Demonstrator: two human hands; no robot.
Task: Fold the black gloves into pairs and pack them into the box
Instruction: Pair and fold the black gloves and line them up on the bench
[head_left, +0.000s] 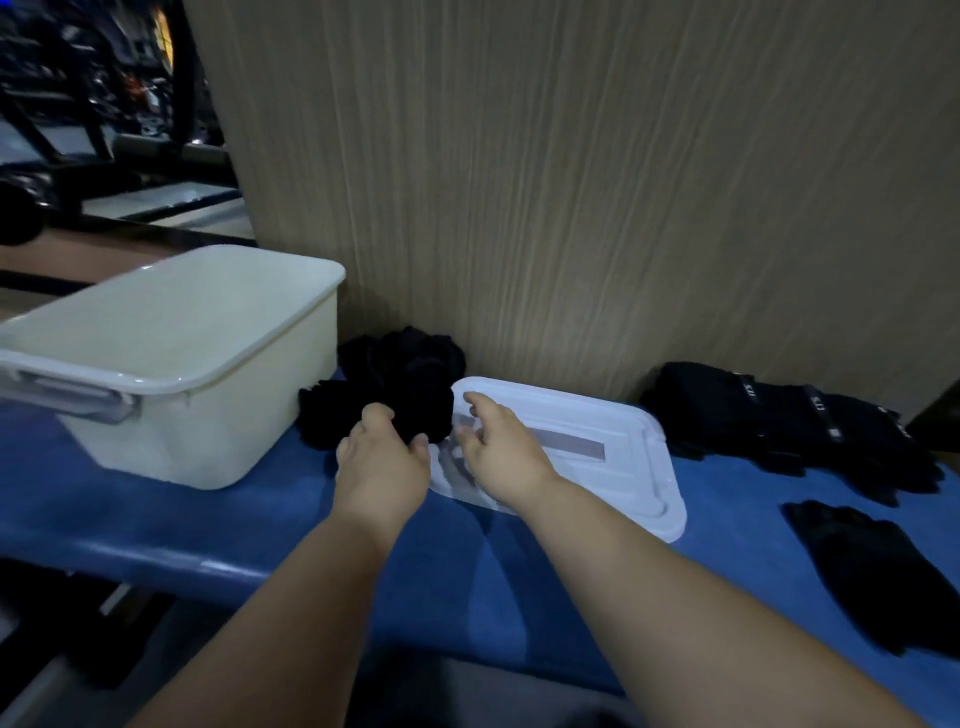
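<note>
Beside box (208, 415), left hand (382, 467), shapeless glove bundle (422, 410)

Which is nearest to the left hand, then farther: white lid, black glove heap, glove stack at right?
1. Black glove heap: gripped by the left hand, centre.
2. White lid: just to its right.
3. Glove stack: far right, by the wall.

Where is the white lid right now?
In the head view the white lid lies flat on the blue table, right of the box, between the bunched gloves and the stacked gloves, under the right hand.
</note>
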